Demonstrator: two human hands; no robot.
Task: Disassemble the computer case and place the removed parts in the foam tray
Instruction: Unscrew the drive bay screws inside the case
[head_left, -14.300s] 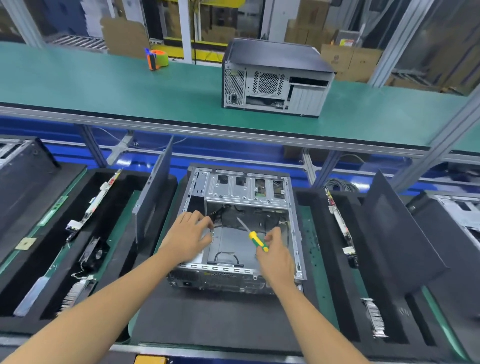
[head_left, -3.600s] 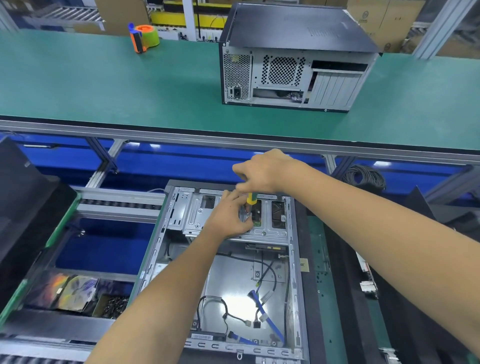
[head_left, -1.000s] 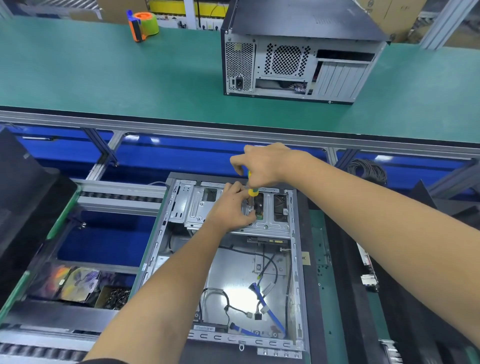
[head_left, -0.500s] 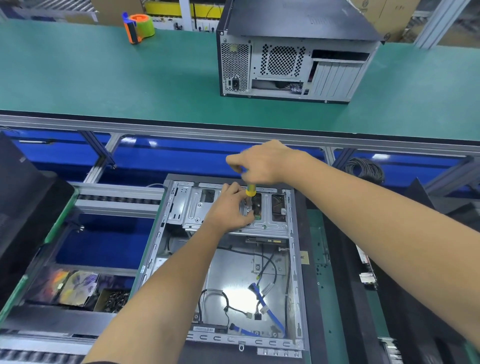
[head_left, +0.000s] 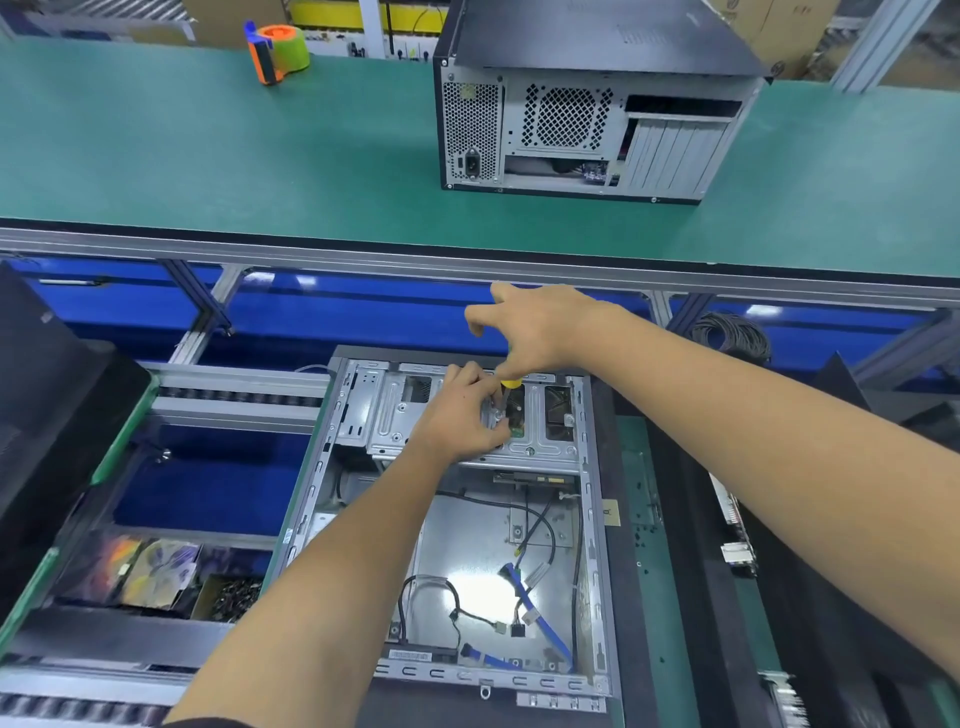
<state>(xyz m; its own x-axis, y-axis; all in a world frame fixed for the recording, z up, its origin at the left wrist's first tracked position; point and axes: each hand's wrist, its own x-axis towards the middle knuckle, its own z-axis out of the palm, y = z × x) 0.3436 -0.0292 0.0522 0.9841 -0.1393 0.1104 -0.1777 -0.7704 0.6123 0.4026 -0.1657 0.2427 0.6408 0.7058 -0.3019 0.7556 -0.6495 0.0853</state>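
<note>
Centre frame, open computer case (head_left: 457, 525) lies on its side, long axis running from lower edge toward the upper middle, drive cage (head_left: 467, 415) at the far end. Right hand (head_left: 535, 327) grasps a yellow-handled screwdriver (head_left: 506, 392) from above, tip down on a cage screw. Left hand (head_left: 462, 415) pinches beside the tip, likely steadying it. Foam tray (head_left: 691, 545) sits at the right.

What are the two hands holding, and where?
Right hand grips a screwdriver by its yellow handle; left hand pinches around its tip at the drive bracket.
</note>
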